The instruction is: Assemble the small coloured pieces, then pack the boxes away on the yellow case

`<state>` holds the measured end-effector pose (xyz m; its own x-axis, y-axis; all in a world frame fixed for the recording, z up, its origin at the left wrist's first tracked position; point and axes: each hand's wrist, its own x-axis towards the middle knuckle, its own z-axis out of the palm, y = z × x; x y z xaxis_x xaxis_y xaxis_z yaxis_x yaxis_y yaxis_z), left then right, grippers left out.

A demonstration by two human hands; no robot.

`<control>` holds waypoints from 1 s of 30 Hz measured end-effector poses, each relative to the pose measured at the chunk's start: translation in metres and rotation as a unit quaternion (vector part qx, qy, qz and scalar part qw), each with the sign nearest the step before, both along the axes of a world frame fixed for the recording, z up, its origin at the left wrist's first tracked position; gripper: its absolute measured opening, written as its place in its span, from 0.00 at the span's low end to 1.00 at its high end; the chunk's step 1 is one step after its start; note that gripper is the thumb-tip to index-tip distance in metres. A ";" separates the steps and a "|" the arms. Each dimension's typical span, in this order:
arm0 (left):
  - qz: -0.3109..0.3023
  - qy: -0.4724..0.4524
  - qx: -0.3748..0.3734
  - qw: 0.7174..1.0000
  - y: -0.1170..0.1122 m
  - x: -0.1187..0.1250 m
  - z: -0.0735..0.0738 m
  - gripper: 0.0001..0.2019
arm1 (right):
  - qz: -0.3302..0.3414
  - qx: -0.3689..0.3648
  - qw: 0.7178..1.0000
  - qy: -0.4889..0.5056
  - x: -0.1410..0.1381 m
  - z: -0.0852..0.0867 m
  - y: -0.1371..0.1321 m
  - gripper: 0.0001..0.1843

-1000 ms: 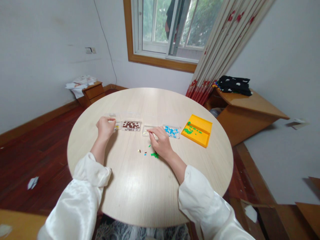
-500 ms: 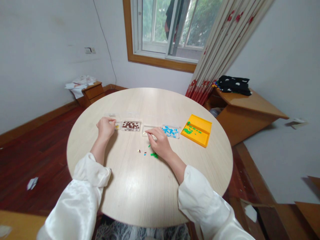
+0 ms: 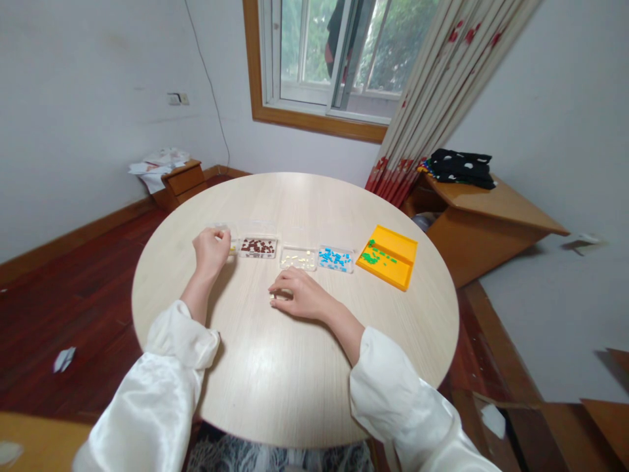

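A pale round bench (image 3: 295, 203) stands before a window (image 3: 314, 98); across it, from left to right, lie a partly covered clear box (image 3: 234, 248), brown pieces (image 3: 258, 246), cream pieces (image 3: 293, 260) and blue pieces (image 3: 336, 257), each group in a clear box, and an orange tray (image 3: 401, 248) bearing green pieces (image 3: 371, 257). The right hand (image 3: 297, 295) rests low on the bench, near of the cream pieces, thumb and forefinger slightly parted about a small pale piece (image 3: 272, 297); whether it grips this piece or merely touches it cannot be told. The left hand (image 3: 212, 251) is curled at the leftmost box, thumb and fingers drawn together; any hold is indistinct. The step in hand appears to be the placing or gathering of small pieces on the bench; the next move seems to call for a light fingertip pinch that disturbs no neighbouring piece. Hidden are the bench beneath the right palm and much of the leftmost box; both sleeves (image 3: 140, 400) are cut off at the near edge
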<state>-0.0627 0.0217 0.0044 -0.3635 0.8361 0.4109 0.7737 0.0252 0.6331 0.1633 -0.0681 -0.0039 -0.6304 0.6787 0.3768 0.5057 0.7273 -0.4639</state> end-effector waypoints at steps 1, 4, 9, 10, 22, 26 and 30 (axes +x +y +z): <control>-0.004 -0.003 0.007 1.000 -0.001 0.001 0.002 0.12 | 0.000 0.000 1.000 -0.006 0.000 -0.001 0.000 0.07; -0.012 -0.012 0.028 0.999 -0.005 0.006 0.007 0.12 | 0.007 -0.004 1.000 -0.022 -0.002 -0.003 0.001 0.05; -0.026 -0.024 0.048 0.998 -0.009 0.011 0.011 0.13 | 0.006 -0.024 0.999 -0.022 -0.004 -0.005 0.001 0.02; -0.029 -0.025 0.053 0.998 -0.009 0.012 0.011 0.13 | 0.004 -0.027 0.999 -0.019 -0.004 -0.004 0.000 0.02; -0.101 -0.056 0.119 0.986 -0.019 0.029 0.014 0.17 | -0.204 -0.088 0.931 0.289 0.005 -0.006 0.021 0.12; -0.204 -0.100 0.088 0.970 -0.029 0.046 0.016 0.14 | -0.245 -0.157 0.878 0.379 0.010 -0.005 0.029 0.16; -0.339 -0.085 0.087 0.933 -0.040 0.068 0.011 0.08 | -0.246 -0.201 0.855 0.410 0.008 -0.002 0.028 0.17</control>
<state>0.0049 -0.0187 0.0150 0.1533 0.8234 0.5464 0.4625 -0.5484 0.6966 0.1714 -0.0405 -0.0061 0.1328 0.9644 0.2288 0.0886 0.2184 -0.9718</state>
